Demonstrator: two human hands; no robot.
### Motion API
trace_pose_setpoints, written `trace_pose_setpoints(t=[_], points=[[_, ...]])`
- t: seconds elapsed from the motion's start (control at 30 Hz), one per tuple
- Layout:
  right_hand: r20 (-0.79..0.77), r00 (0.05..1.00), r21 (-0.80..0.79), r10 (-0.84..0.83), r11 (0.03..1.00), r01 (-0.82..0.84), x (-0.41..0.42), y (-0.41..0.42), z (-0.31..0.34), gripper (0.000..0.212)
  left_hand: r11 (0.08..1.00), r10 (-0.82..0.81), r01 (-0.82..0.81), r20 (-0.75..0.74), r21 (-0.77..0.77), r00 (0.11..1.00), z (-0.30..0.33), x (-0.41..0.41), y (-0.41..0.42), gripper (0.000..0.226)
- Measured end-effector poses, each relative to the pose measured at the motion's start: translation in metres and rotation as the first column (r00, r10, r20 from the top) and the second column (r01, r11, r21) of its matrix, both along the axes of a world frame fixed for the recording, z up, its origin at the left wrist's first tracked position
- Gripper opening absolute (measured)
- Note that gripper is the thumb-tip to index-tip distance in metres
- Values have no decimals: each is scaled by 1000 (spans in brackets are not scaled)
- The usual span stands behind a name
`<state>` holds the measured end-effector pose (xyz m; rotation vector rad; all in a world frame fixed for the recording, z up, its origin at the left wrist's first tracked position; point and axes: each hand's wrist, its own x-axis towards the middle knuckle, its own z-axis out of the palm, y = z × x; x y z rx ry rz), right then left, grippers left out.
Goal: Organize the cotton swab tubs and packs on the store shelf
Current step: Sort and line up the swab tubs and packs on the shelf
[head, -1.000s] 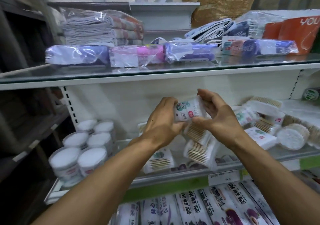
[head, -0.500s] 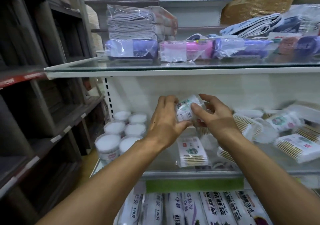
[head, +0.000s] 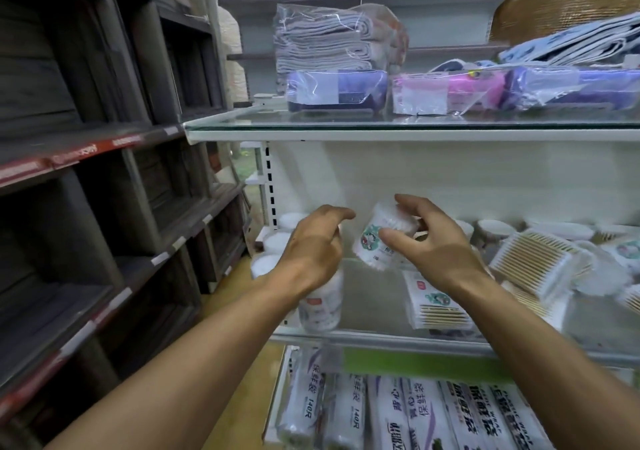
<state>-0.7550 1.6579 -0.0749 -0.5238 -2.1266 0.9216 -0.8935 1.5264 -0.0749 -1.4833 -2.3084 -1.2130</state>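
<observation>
Head view: right hand (head: 433, 252) grasps a tilted, round clear plastic tub of white cotton swabs (head: 381, 238) above the glass middle shelf (head: 374, 297). Left hand (head: 311, 249), fingers curled, hovers over upright white-topped swab tubs (head: 273, 242) at shelf's left; grasp cannot be told. Flat packs of wooden-stick swabs (head: 436, 304) lie rightward.

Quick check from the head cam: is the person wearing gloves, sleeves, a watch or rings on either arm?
Nothing worn shows. The left hand and right hand are bare, with no gloves, and no rings on the fingers in view. Both forearms are bare from wrist to the frame's bottom edge, so no sleeve, watch or band shows. The upper arms are out of frame.
</observation>
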Motion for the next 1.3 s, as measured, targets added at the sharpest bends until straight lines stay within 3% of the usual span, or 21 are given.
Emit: trace_pose_setpoints(t=[0.23, 0.43, 0.73, 1.17, 1.3], points=[[215, 971, 132, 108, 982, -139, 7, -13, -14, 65, 982, 74, -79, -33, -172, 997, -6, -9, -4, 45], [336, 932, 178, 138, 962, -207, 14, -17, -18, 71, 954, 63, -106, -161, -279, 985, -5, -2, -5, 45], [365, 916, 110, 166, 969, -220, 15, -20, -30, 72, 936, 77, -121, -143, -332, 987, -10, -5, -11, 48], [345, 911, 38, 225, 967, -253, 10, -22, -35, 70, 912, 90, -151, -171, -382, 981, -3, 3, -12, 29], [356, 902, 9, 243, 965, -264, 12, -20, -35, 71, 938, 81, -98, -64, -333, 995, 8, 0, -19, 30]])
